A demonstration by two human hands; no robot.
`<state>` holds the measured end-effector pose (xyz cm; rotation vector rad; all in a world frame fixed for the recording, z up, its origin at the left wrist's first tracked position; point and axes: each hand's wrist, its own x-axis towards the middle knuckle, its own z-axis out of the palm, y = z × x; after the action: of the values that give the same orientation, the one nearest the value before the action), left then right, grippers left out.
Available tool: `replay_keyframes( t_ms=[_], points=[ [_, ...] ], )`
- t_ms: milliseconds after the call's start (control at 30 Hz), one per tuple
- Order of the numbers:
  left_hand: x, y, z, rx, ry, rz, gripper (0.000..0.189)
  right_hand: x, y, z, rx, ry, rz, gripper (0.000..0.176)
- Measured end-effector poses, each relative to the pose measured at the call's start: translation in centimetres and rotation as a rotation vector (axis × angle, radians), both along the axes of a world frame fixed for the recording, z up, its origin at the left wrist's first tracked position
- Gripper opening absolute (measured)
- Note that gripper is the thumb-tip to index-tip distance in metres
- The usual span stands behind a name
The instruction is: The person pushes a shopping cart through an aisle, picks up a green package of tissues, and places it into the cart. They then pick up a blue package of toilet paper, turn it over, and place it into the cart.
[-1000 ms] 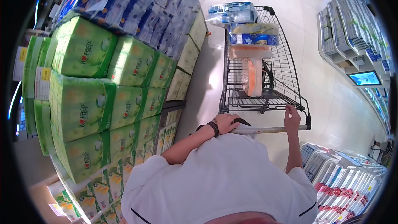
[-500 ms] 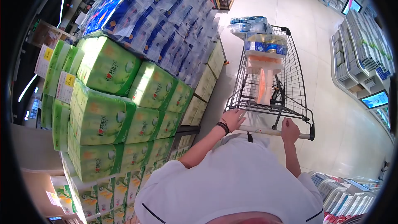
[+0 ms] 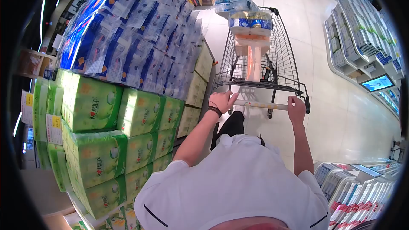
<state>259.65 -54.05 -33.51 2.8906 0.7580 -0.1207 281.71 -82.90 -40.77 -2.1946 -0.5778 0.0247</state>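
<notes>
A black wire shopping cart (image 3: pixel 287 51) stands in front of me, with a pale handle bar (image 3: pixel 262 104) across its near end. My left hand (image 3: pixel 222 101), a dark band at its wrist, grips the bar's left end with the thumb sticking up. At the right end, my right hand (image 3: pixel 297 109) is closed around the bar. In the cart, a blue-and-clear wrapped pack (image 3: pixel 251 22) sits above an orange-and-white pack (image 3: pixel 253 61). Another blue pack (image 3: pixel 235 5) lies at the cart's far end, partly over its left side.
Green tissue packs (image 3: pixel 91 106) are stacked on my left, with blue-and-white packs (image 3: pixel 132 30) piled behind them. Price tags (image 3: pixel 54 128) hang at the stack's edge. Shelves of boxes (image 3: pixel 362 30) with screens line the right. Pale floor (image 3: pixel 304 30) runs ahead between them.
My left hand's thumb now points up, where the hand lay flatter before. The cart, both hands and the surrounding stacks appear shifted left in view. One dark-trousered leg now shows beneath me.
</notes>
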Motion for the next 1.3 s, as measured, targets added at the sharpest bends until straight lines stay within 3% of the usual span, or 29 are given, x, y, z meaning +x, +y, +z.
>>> replay_keyframes(
  t_ms=[100,267,367,400,500,667,1000,1300],
  points=[
    [2.2,2.5,-0.2,-0.024,0.046,0.021,0.052,2.0,1.5,-0.6,-0.286,-0.065,0.091,0.031],
    [6.5,6.7,0.1,-0.11,0.134,0.035,0.059,5.3,6.3,-2.2,-0.229,-0.206,-0.029,0.048],
    [9.7,9.4,1.2,-0.185,0.254,-0.017,0.065,7.9,8.6,-3.5,-0.222,-0.211,-0.021,0.047],
    [11.1,10.7,1.7,-0.294,0.365,-0.017,0.086,8.9,9.4,-3.5,-0.21,-0.224,-0.009,0.046],
    [15.1,13.2,3.0,-0.266,0.534,-0.13,0.089,12.2,11.6,-4.7,-0.294,-0.272,-0.016,0.044],
    [19.8,17.0,-0.8,-0.205,0.526,-0.092,0.037,18.3,15.7,-5.9,-0.22,-0.343,-0.044,0.047],
    [29.8,23.4,-3.6,-0.188,0.381,-0.006,0.03,32.0,23.6,-9.1,-0.196,-0.414,0.029,0.042],
    [39.6,29.3,-4.4,-0.217,0.462,0.126,0.031,44.1,33.3,-9.6,-0.122,-0.43,0.137,0.04]
  ],
)
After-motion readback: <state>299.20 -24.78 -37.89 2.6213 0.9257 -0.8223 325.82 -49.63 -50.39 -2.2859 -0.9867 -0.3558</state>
